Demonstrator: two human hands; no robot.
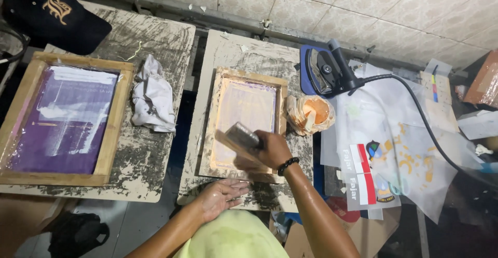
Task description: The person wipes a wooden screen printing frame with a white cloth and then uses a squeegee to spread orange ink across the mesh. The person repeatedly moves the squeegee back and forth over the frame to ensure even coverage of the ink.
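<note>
While the right hand (270, 151) grips a stiff squeegee (243, 136) over the wooden screen frame (249, 123), the left hand (223, 193) lies open-palmed just below, steadying; the frame's mesh looks fragile.

The right hand (270, 151) covers the handle of the blurred grey squeegee (241, 136) and the near edge of the small wooden-framed printing screen (249, 107). The black embroidered cap (49, 14) is cut off by the left edge.
</note>
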